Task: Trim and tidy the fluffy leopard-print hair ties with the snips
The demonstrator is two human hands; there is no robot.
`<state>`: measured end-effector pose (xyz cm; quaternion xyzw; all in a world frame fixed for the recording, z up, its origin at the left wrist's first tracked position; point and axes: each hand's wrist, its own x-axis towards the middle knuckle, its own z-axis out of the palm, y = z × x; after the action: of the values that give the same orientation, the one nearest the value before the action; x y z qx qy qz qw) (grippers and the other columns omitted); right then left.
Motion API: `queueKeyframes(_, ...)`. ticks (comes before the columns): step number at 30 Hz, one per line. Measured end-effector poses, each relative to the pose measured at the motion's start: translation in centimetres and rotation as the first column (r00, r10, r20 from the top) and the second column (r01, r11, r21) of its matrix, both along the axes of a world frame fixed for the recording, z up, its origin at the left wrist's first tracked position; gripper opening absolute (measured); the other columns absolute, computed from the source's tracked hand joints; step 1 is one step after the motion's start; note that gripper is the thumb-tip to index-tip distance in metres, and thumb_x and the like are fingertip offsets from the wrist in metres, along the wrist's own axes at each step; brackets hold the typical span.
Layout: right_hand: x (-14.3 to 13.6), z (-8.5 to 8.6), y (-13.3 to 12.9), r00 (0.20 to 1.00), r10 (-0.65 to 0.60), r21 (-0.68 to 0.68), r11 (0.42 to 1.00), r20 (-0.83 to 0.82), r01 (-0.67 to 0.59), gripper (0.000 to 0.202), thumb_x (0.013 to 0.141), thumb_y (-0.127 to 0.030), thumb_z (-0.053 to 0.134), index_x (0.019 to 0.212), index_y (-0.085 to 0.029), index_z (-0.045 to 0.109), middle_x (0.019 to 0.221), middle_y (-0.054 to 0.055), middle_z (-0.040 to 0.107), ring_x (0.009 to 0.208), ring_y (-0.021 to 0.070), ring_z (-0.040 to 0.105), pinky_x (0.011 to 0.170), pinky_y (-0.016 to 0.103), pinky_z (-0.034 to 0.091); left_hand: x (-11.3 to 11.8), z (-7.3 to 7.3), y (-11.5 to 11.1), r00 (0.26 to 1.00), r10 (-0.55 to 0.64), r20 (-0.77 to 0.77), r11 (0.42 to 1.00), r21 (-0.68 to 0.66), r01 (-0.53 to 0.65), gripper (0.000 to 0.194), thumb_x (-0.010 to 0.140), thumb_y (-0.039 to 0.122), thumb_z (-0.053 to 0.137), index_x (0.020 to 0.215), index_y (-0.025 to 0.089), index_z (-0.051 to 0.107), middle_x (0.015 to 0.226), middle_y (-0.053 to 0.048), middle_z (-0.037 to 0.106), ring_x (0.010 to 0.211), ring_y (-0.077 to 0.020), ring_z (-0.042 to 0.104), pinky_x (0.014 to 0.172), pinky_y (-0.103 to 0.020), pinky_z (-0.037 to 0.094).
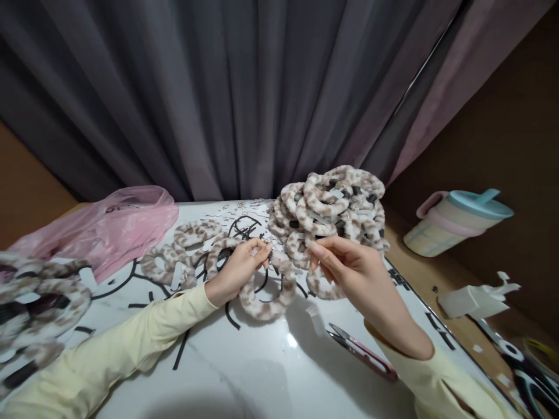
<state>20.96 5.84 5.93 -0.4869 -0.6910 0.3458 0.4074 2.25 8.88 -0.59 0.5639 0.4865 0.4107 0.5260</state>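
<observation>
My left hand (244,265) pinches the top of a fluffy white-and-brown ring (267,308), which hangs just over the white table (218,372). To the right, my right hand (349,265) is closed, thumb and fingertips together; what it holds, if anything, is too small to make out. Behind it rises a pile of similar fluffy rings (334,201). Below my hands lie small snips (362,352) with reddish handles. Black strips (181,349) are scattered around my left forearm.
A pink plastic bag (131,224) and more fluffy rings (48,302) lie at left. Small metal pieces (240,206) are spread at the back. On the right stand a lidded cup (458,224), a white bottle (476,299) and black-handled scissors (530,378). A dark curtain hangs behind.
</observation>
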Motion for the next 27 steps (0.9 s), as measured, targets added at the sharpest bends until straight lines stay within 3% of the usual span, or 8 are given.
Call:
queueKeyframes(2,0.4,0.4,0.3,0.968,0.11,-0.253,0.953,-0.225,-0.167,0.028,0.08,-0.036,0.059,0.061,-0.016,0.059,0.048,-0.002,0.053,0.039,0.0062,0.037,0.04,0.02,0.028,-0.1,-0.3,0.1,1.0,-0.008,0.027,1.0,-0.029,0.008,0.032,0.081,0.046,0.05,0.072,0.016,0.045,0.057,0.004,0.047,0.049,-0.0069,0.036,0.049,-0.017,0.027)
queueKeyframes(4,0.6,0.2,0.5,0.87,0.174,-0.398,0.836,-0.462,-0.379,0.023,0.074,-0.032,0.066,0.061,-0.015,0.059,0.053,0.0,0.059,0.038,0.0044,0.038,0.038,0.019,0.028,-0.1,-0.5,0.2,0.999,-0.014,0.029,0.999,-0.029,0.015,0.032,0.08,0.046,0.05,0.072,0.016,0.045,0.057,0.004,0.047,0.05,-0.0072,0.037,0.05,-0.017,0.028)
queueKeyframes(7,0.6,-0.8,0.9,0.681,0.191,-0.432,0.645,-0.707,-0.63,0.021,0.07,-0.029,0.07,0.061,-0.014,0.059,0.047,-0.002,0.057,0.032,0.0024,0.036,0.033,0.015,0.025,-0.2,-0.7,0.3,1.0,-0.021,0.022,0.999,-0.031,0.021,0.031,0.08,0.046,0.051,0.071,0.016,0.045,0.058,0.004,0.047,0.051,-0.0077,0.038,0.051,-0.018,0.029)
queueKeyframes(10,0.5,-1.9,1.3,0.55,0.21,-0.362,0.559,-0.809,-0.746,0.018,0.072,-0.026,0.068,0.061,-0.013,0.062,0.04,-0.003,0.054,0.028,0.0015,0.034,0.031,0.013,0.025,-0.2,-0.7,0.3,1.0,-0.02,0.021,0.999,-0.029,0.021,0.03,0.079,0.045,0.051,0.07,0.017,0.045,0.057,0.004,0.047,0.051,-0.0077,0.037,0.051,-0.018,0.029)
queueKeyframes(18,0.1,-2.0,1.3,0.412,0.271,-0.231,0.513,-0.87,-0.827,0.013,0.074,-0.021,0.066,0.067,-0.011,0.069,0.05,0.003,0.064,0.027,0.001,0.039,0.028,0.011,0.023,-0.1,-0.4,0.1,1.0,-0.019,0.0,0.999,-0.029,0.019,0.029,0.079,0.043,0.051,0.069,0.017,0.046,0.055,0.005,0.045,0.048,-0.0067,0.036,0.047,-0.016,0.027)
queueKeyframes(23,-0.1,-1.9,1.2,0.434,0.205,-0.258,0.561,-0.877,-0.786,0.011,0.07,-0.02,0.07,0.065,-0.011,0.067,0.051,0.003,0.065,0.028,0.0004,0.037,0.027,0.01,0.024,-0.1,-0.2,0.1,1.0,-0.022,-0.017,1.0,0.0,0.022,0.03,0.079,0.043,0.051,0.068,0.016,0.046,0.056,0.004,0.046,0.048,-0.0069,0.036,0.046,-0.017,0.027)
queueKeyframes(27,-0.1,-2.1,1.1,0.481,0.141,-0.332,0.558,-0.865,-0.76,0.011,0.066,-0.019,0.072,0.063,-0.011,0.066,0.054,0.004,0.067,0.029,0.0019,0.042,0.026,0.011,0.023,-0.1,0.0,0.0,1.0,-0.02,-0.023,1.0,0.017,0.021,0.029,0.08,0.042,0.051,0.068,0.016,0.047,0.057,0.004,0.046,0.05,-0.0073,0.038,0.046,-0.016,0.027)
